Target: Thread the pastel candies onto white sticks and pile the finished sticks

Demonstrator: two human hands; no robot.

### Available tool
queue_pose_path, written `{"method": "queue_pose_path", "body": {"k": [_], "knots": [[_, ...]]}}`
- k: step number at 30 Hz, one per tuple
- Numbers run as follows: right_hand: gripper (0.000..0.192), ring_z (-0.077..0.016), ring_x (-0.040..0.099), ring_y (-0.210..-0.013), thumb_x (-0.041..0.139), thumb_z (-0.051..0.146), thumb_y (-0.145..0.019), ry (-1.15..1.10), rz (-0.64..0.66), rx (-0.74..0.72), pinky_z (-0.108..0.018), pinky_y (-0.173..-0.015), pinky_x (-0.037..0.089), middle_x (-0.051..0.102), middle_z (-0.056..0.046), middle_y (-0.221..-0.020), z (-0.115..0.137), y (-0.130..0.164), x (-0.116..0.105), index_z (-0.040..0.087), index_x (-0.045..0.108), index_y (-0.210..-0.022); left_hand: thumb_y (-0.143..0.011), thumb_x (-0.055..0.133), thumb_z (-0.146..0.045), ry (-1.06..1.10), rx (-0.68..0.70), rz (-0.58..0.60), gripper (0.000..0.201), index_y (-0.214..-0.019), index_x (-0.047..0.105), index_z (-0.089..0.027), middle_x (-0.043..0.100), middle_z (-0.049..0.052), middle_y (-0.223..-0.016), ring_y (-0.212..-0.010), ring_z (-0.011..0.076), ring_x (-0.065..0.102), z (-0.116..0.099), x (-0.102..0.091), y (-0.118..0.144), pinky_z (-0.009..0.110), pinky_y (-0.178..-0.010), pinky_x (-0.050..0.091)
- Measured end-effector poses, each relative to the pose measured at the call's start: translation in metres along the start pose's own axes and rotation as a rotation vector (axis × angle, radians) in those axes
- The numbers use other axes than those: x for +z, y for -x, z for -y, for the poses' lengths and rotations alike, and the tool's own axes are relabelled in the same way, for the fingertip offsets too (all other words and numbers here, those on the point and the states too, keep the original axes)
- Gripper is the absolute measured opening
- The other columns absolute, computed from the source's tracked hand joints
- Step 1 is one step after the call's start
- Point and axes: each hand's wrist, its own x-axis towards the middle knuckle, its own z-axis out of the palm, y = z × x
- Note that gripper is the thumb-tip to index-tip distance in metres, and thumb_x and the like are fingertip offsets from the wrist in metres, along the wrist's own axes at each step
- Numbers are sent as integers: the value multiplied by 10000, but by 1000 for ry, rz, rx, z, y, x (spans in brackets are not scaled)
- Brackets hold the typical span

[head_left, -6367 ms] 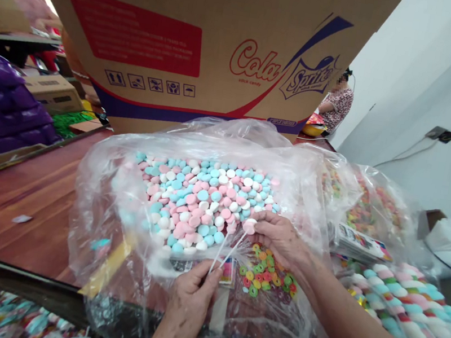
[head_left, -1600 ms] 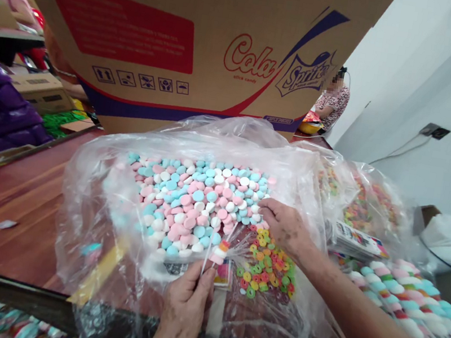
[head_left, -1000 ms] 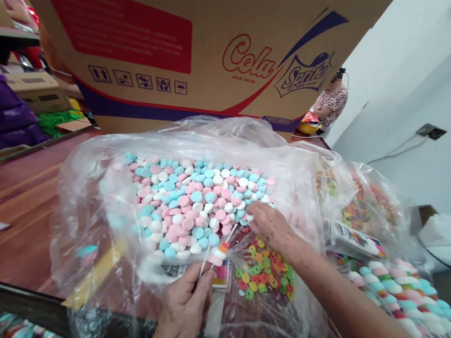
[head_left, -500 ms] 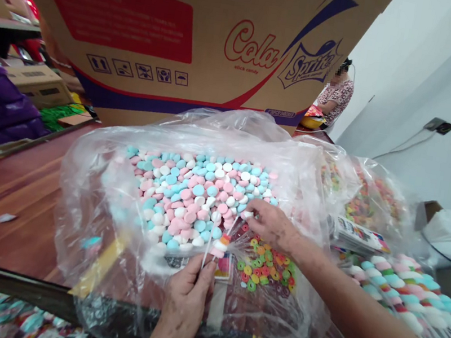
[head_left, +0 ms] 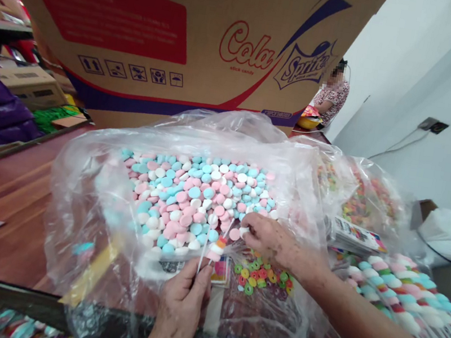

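My left hand [head_left: 184,294] is closed round the lower ends of white sticks [head_left: 206,240], which point up and away. One stick carries a short stack of candies [head_left: 218,248] in orange, white and pink. My right hand [head_left: 264,235] is pinched on a white marshmallow candy [head_left: 243,231] close to the stick tips. A pink candy [head_left: 234,234] shows just left of those fingertips; whether it is held I cannot tell. Beyond both hands spreads a pile of pink, blue and white marshmallow candies [head_left: 180,196] in an opened clear plastic bag [head_left: 92,171]. Ring-shaped gummies [head_left: 262,277] lie below my right wrist.
A large cardboard box [head_left: 146,19] stands behind the bag. Finished candy sticks [head_left: 403,288] are stacked at right beside a pile of printed cards [head_left: 356,235]. Bagged gummies [head_left: 360,184] sit behind them. Another person [head_left: 333,97] is at the far right.
My right hand has lowered slightly, with the white candy at its fingertips. The pink candy now shows beside it near the stick tips. My left hand keeps its grip on the sticks.
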Motion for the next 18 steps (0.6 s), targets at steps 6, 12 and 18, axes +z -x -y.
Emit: {"method": "queue_pose_path", "body": {"k": [6, 12, 18], "knots": [[136, -126, 518, -638, 460, 189, -838, -58, -2, 80, -211, -569, 350, 598, 14, -756, -3, -9, -9, 202, 565, -925, -834, 577, -499, -17, -2, -17, 367, -648, 569, -183, 424, -70, -471, -393, 78, 319, 0, 1, -1, 184, -374, 229], [135, -135, 513, -656, 499, 206, -822, -35, 33, 47, -226, -595, 345, 609, 6, -784, -4, -5, -2, 207, 579, -930, -836, 580, -472, 0, 10, -32, 308, -752, 620, -178, 449, -70, -483, -390, 82, 332, -3, 1, 1, 187, -382, 269], [215, -178, 552, -890, 516, 197, -859, 3, 19, -65, -267, -800, 398, 631, -51, -1036, 4, -6, 22, 210, 587, -1061, -847, 563, -468, -28, 3, -1, 315, -716, 592, -183, 451, -65, -491, -393, 82, 328, -3, -1, 0, 190, -371, 240]]}}
